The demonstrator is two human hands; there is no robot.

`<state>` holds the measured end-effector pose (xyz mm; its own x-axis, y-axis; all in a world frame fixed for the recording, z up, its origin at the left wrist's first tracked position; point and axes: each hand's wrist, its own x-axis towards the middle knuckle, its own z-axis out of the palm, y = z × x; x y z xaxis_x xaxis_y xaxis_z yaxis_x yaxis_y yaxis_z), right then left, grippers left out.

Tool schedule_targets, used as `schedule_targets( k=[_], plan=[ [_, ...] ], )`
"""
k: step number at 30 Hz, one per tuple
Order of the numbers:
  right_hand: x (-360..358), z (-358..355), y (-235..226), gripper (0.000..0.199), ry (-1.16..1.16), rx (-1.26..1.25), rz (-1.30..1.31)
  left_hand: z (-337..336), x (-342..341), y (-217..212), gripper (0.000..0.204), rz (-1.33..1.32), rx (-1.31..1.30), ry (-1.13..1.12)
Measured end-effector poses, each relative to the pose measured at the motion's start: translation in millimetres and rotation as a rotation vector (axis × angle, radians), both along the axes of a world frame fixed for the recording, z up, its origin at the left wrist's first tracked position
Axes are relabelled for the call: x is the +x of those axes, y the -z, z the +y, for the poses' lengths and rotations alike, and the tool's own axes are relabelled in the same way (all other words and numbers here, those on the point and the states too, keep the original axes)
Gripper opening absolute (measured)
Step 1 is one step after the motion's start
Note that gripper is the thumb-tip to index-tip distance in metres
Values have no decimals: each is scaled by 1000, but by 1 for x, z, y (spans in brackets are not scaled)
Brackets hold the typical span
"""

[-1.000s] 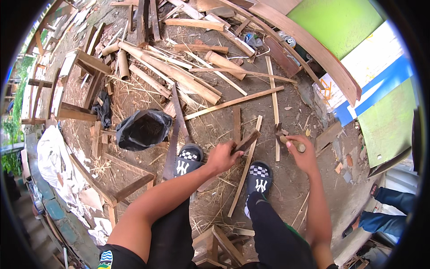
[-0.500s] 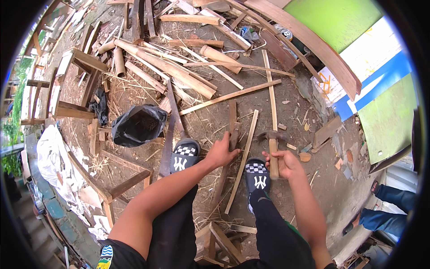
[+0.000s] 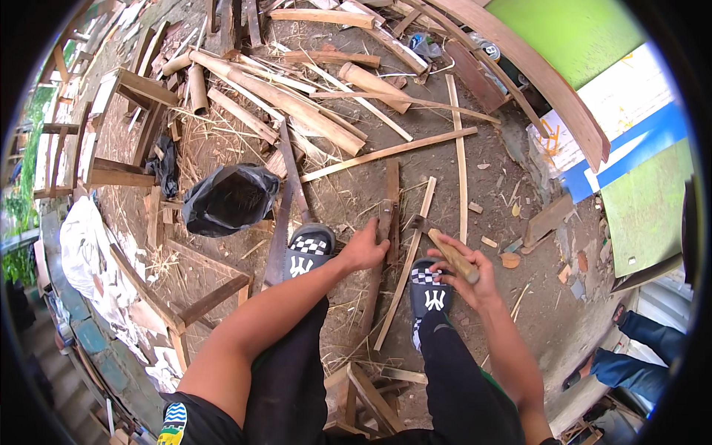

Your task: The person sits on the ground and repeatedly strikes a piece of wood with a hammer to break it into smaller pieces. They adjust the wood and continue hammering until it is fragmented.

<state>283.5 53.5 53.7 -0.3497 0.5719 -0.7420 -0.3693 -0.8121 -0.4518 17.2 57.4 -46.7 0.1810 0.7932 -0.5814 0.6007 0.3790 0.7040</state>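
My right hand [image 3: 476,280] is closed round the wooden handle of a hammer [image 3: 454,256]. The hammer's dark head points up and left, over a pale wooden strip [image 3: 406,259] that lies between my feet. With its fingers closed, my left hand [image 3: 363,248] grips a short brown piece of wood [image 3: 386,220]. That piece rests against a longer brown wooden strip [image 3: 392,182] on the ground. My left fingertips are partly hidden behind the wood.
A handsaw [image 3: 280,230] lies beside my left sandal [image 3: 305,248]; a black plastic bag [image 3: 222,200] stands open left of it. Bamboo poles [image 3: 297,111] and scrap wood cover the far ground. Wooden frames [image 3: 215,300] flank my left leg. Another person's legs [image 3: 630,363] show at right.
The hammer has swung from near upright to tilted, its head moving left toward the wood in my left hand. My left hand stays on the wood. The view has shifted slightly.
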Motion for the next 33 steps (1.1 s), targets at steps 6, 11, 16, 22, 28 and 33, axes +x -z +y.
schedule_targets(
  k=[6,11,16,22,28,33],
  plan=[
    [-5,7,23,37,-271,487,-615,0,-3,-2,60,-48,-61,35],
    [-17,51,1,15,-282,1113,-800,2,-2,-1,65,-102,-67,50],
    [-36,60,-7,32,-120,830,-652,8,5,-16,73,-200,-176,-15],
    [-60,71,-15,41,261,598,-588,8,4,-19,77,-268,-252,-66],
    [-101,74,-21,41,253,457,-708,-2,-3,-6,85,-260,-202,12],
    [-115,89,-10,39,308,447,-767,-4,0,-10,87,-306,-274,-31]
  ],
)
